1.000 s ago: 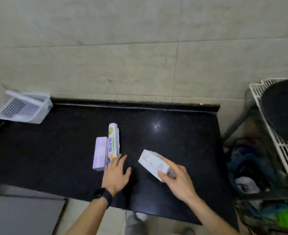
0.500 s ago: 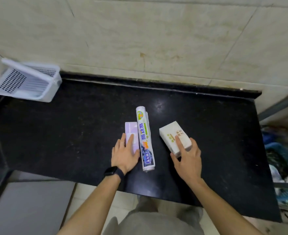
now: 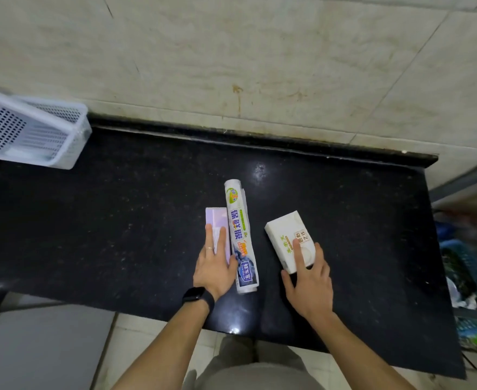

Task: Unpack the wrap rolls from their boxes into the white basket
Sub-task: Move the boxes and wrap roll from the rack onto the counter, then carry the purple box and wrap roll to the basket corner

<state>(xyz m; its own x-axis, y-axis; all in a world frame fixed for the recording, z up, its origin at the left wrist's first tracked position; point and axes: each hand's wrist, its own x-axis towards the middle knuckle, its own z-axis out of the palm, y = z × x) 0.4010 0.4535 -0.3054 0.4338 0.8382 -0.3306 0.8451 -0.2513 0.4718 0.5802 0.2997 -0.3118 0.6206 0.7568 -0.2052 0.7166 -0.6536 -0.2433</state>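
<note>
White plastic wraps the printed roll (image 3: 241, 237), which lies flat with its long axis running from the front edge toward the wall, its far end tipped slightly to our left. Just beside it on the left, touching along its length, lies a shorter lilac box (image 3: 217, 227) on the same line. To the right, apart from the roll, a squat white box (image 3: 289, 240) sits turned at an angle, its printed top face up.

All three rest on a black speckled stone worktop (image 3: 119, 235) backed by pale beige wall tiles. The white basket (image 3: 32, 136), perforated and tilted, sits at the far left corner of the worktop, well apart from the boxes. At the right edge of the view we see blue and green clutter, too blurred to name.

Our left hand (image 3: 213, 267), with a dark watch at the wrist and a ring on one finger, lies flat with fingers extended over the near end of the lilac box, thumb against the roll. Our right hand (image 3: 310, 280) rests spread on the near end of the white box, forefinger laid along its top, thumb at its near corner.
</note>
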